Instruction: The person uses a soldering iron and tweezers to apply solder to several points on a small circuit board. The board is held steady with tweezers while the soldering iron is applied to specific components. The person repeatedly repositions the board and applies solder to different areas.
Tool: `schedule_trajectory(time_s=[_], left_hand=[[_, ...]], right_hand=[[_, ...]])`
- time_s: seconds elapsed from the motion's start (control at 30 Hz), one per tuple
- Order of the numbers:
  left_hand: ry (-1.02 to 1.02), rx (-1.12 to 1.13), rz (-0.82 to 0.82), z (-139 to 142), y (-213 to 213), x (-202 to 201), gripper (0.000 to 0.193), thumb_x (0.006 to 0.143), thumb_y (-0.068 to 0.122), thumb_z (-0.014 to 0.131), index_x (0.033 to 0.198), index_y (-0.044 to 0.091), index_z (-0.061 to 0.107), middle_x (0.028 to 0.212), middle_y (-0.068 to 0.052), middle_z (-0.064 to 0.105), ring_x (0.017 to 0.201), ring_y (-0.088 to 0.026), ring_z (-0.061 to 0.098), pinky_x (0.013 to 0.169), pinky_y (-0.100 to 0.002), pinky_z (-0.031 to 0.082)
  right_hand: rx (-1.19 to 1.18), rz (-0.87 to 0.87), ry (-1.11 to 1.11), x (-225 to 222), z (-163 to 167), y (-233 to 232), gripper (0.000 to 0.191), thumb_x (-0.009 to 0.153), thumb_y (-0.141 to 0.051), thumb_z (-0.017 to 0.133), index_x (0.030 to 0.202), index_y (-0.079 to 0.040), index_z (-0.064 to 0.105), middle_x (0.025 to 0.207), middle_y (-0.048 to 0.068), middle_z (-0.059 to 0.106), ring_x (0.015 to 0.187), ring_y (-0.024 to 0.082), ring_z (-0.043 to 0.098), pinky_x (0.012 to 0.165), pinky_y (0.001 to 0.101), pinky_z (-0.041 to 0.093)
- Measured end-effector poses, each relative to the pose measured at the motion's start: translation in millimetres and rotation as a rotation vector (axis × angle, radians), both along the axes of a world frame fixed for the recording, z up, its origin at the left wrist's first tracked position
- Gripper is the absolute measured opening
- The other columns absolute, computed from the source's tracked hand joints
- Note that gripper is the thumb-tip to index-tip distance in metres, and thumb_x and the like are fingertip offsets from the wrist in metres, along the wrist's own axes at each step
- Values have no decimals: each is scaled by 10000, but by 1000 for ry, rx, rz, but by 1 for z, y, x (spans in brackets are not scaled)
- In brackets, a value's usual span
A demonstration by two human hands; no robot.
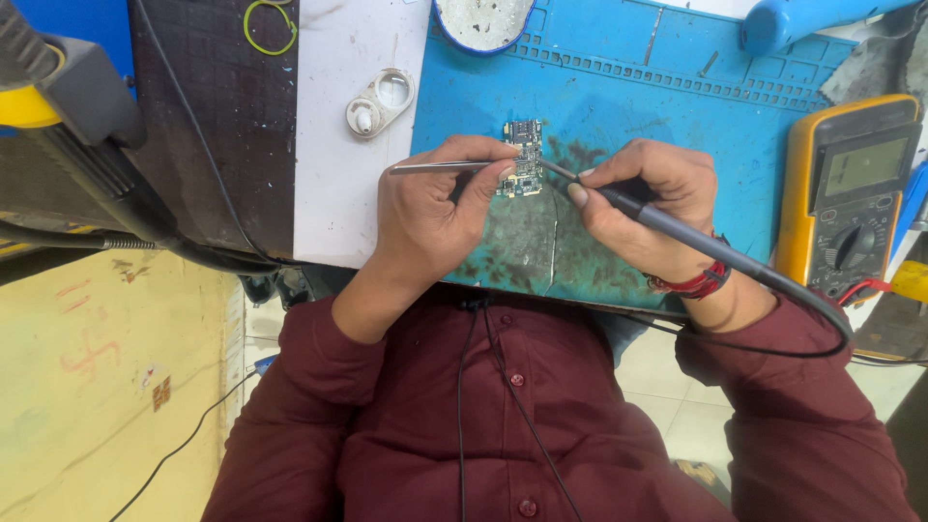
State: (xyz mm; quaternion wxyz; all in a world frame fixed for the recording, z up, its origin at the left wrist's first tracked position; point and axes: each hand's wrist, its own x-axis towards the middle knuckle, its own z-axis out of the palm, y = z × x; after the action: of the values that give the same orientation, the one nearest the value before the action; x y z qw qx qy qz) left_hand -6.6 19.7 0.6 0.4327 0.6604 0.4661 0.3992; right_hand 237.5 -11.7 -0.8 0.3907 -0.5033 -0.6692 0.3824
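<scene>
left hand (430, 208) pinched on tweezers (435, 167) (tips at the board) | right hand (643, 198) closed round iron (677, 227), tip on board | board (523, 159) between hands on blue mat (657, 106) | meter (851, 193) right | dish (483, 21) far

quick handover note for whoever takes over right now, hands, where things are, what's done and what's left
Left hand: closed around metal tweezers, its fingertips at the small circuit board.
Right hand: pen-like grip on a corded soldering iron, tip touching the board's right edge.
Board lies on the blue work mat, over its worn, stained patch. Yellow multimeter sits to the right, a small white dish to the left on the white surface.
Done: board is positioned, both tools on it.
Left: the joint under the tip; too small to tell whether it is finished.
</scene>
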Motion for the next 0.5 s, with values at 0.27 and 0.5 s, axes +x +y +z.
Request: schedule_trajectory(time_s=[0.27, 0.5], left_hand=[[-16, 41, -6, -1, 0, 0, 88, 1040, 125, 724, 1110, 73, 720, 924, -77, 776, 794, -130, 757, 670, -256, 550], [-49, 2, -6, -3, -1, -1, 91, 1040, 112, 719, 1116, 62, 722, 891, -67, 769, 752, -106, 714, 658, -252, 529]], right_hand=[[18, 11, -17, 1, 0, 0, 122, 934, -22, 809, 982, -9, 698, 821, 71, 708, 671, 78, 639, 621, 203, 475], [2, 10, -14, 0, 0, 0, 130, 929, -34, 823, 977, -12, 704, 871, 67, 711, 666, 76, 639, 609, 200, 477]])
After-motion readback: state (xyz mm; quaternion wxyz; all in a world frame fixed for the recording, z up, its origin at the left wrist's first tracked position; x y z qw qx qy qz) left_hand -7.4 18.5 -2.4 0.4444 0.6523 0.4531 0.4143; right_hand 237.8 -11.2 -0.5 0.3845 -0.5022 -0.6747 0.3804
